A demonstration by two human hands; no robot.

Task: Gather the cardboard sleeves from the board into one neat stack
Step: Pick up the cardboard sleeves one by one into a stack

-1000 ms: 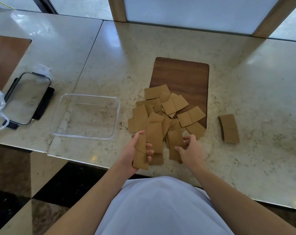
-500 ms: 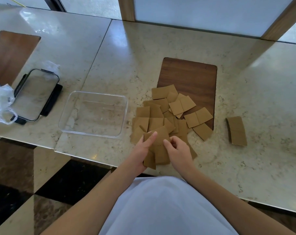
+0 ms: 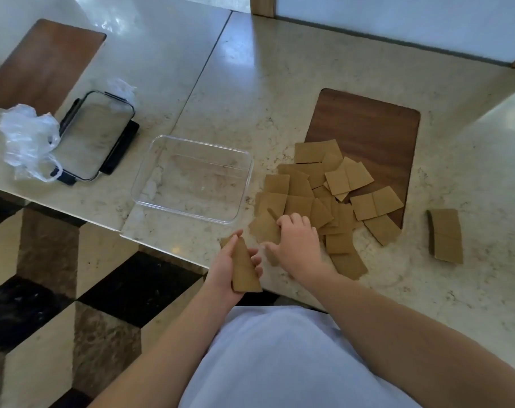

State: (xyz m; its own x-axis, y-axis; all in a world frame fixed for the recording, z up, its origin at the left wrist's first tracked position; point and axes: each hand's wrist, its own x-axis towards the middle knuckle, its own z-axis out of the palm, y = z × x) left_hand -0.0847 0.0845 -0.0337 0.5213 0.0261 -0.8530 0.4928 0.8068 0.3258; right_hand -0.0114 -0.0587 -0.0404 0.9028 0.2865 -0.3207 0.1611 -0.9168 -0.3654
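Observation:
Several brown cardboard sleeves (image 3: 333,192) lie scattered over the near end of a dark wooden board (image 3: 368,128) and spill onto the marble counter. My left hand (image 3: 229,269) grips a small stack of sleeves (image 3: 244,269) at the counter's front edge. My right hand (image 3: 297,242) reaches left across the pile and its curled fingers pinch a loose sleeve (image 3: 263,228) at the pile's left edge. A separate small stack of sleeves (image 3: 446,235) lies on the counter to the right of the board.
A clear plastic container (image 3: 191,178) stands left of the pile. Further left lie its lid (image 3: 94,136), a crumpled plastic bag (image 3: 26,139) and a second wooden board (image 3: 44,63). The counter's front edge runs just below my hands, with chequered floor beyond.
My left hand has drawn its stack back towards the counter edge. My right hand has moved left from the middle of the pile to a sleeve at its left edge.

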